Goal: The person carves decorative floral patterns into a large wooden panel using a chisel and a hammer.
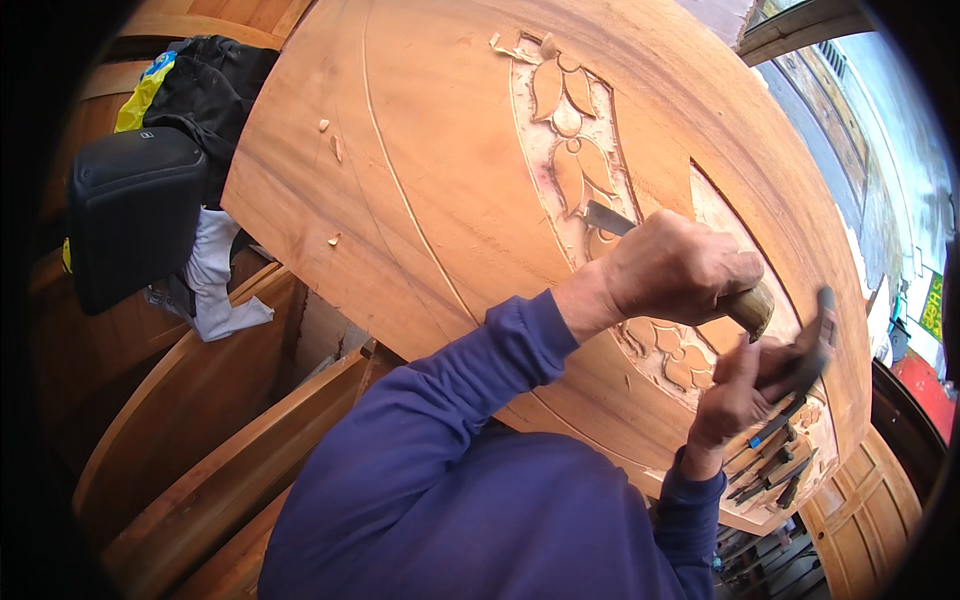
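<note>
My left hand is closed around a wood chisel. Its flat metal blade points up and left onto the carved floral band, and the rounded wooden handle end sticks out toward my right hand. That right hand, partly smeared by motion, grips a dark, long tool just beside the chisel handle; its exact kind is unclear. Under both hands lies a large wooden panel with raised petals and leaves in a sunken ground. The hands and sleeves cover part of the carving.
Several carving tools lie at the panel's lower right corner. Wood chips are scattered on the left. A black padded object and dark cloth sit beyond the left edge. Curved wooden pieces stand below left.
</note>
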